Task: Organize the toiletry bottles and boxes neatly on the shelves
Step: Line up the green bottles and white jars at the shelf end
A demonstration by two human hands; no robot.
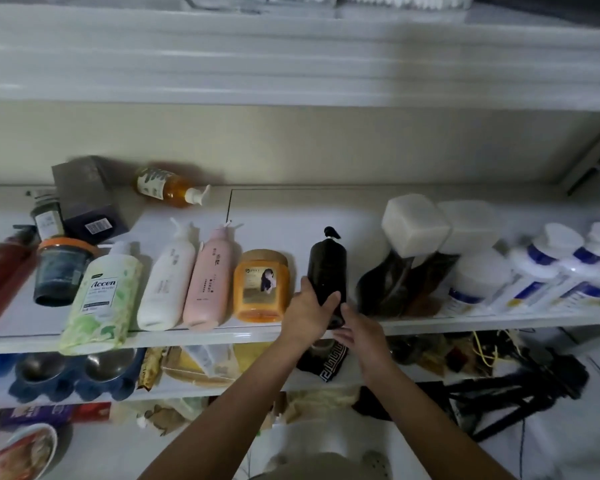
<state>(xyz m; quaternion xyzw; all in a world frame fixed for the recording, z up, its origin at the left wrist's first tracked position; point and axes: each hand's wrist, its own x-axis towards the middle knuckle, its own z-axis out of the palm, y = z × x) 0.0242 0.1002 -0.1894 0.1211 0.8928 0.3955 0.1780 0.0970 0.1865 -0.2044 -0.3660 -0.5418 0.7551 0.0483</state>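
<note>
The tall pump bottle (pixel 327 268) is at the front of the shelf (pixel 499 322), between my left hand (pixel 307 306) and my right hand (pixel 355 327). A jar (pixel 261 285) is just left of it, a square-capped bottle (pixel 409 230) just right. A box (pixel 84 192) sits at the back left.

"Accen" on green bottle (pixel 99 299) (other labels illegible)

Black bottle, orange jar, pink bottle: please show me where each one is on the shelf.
Black bottle (pixel 327 268): head view, middle of its dark body.
Orange jar (pixel 262 288): head view, on its front label.
Pink bottle (pixel 208 282): head view, middle of its body.
</note>
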